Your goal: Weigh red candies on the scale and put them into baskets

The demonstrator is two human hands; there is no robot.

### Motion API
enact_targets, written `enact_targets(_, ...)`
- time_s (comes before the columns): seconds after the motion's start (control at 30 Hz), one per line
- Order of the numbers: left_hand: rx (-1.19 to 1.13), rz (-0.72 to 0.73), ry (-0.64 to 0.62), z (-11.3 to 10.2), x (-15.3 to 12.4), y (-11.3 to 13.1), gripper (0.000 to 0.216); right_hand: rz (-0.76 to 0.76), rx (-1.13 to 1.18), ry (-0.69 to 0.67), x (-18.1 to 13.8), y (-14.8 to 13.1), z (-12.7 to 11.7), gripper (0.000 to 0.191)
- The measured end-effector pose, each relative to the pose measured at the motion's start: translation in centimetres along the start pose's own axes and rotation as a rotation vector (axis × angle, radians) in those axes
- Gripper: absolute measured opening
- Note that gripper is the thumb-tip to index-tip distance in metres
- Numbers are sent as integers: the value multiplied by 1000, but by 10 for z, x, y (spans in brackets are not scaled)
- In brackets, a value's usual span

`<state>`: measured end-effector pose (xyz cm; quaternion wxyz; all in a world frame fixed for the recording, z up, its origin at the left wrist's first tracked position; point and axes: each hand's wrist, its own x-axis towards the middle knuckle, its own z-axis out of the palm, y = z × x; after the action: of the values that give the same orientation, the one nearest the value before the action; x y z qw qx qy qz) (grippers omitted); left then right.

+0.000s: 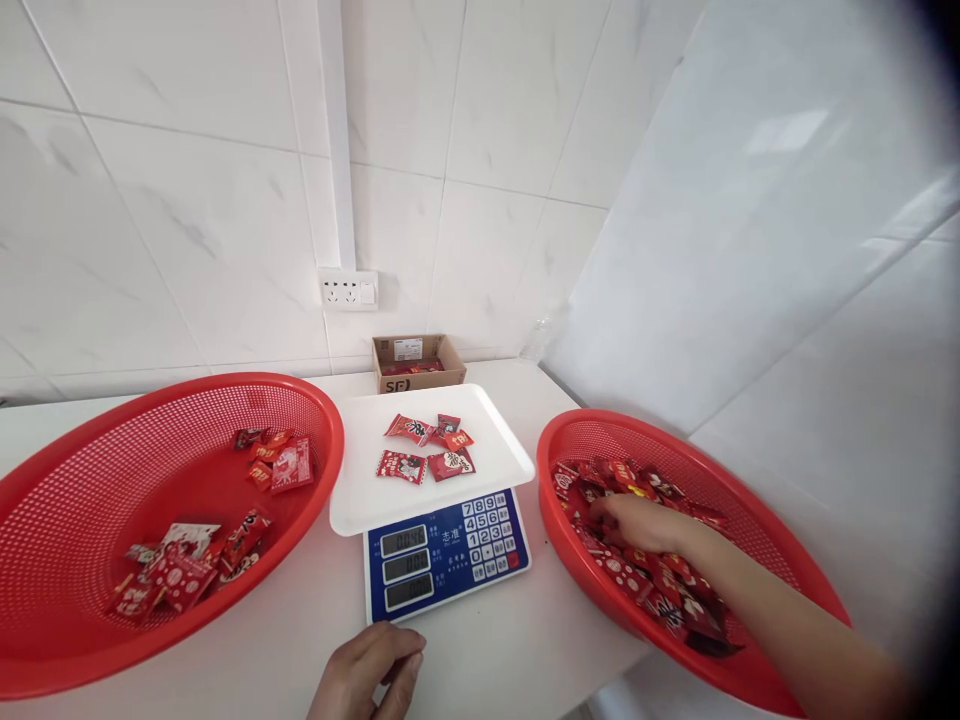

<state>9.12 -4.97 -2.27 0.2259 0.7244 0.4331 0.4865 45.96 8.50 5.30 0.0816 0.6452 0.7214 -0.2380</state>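
Note:
My right hand [637, 522] reaches into the right red basket [780, 560], its curled fingertips down among many small red wrapped snack packets [622, 572]. What those fingers grip, if anything, is hidden. Near the front of the blue digital scale [448, 550], my left hand [367, 668] rests with fingers loosely curled and nothing visible in them. Several red packets [403, 467] lie on the scale's white tray [360, 500]. The scale's top display appears to show a small number, not clearly legible.
At left stands another red perforated basket [45, 550] with two small groups of packets [180, 575]. Behind the scale is a cardboard box [418, 382] with red packets inside. A wall socket [349, 290] is on the tiled wall, and a smooth wall borders the right side.

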Motion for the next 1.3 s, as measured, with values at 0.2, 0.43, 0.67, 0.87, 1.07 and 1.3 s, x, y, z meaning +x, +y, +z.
enact_targets(0.2, 7, 12, -9, 3, -3, -4, 19, -26, 94, 308, 3, -11, -28, 14)
enact_targets(0.43, 48, 57, -67, 0, -1, -6, 17, -237, 559, 425, -3, -125, -65, 21)
enact_targets(0.67, 51, -17, -78, -5, -2, -8, 17, -392, 545, 324, 43, -184, -35, 21)
enact_targets(0.87, 34, 12, -68, -2, -2, -4, 16, -508, 181, 314, 47, -185, -19, 38)
enact_targets(1.07, 44, 13, -116, -11, 2, 11, 16, -521, 114, 285, 25, -181, -16, 41)
enact_targets(1.3, 34, -28, -149, -18, 3, 20, 16, -344, 71, 459, -4, -123, -28, 45)
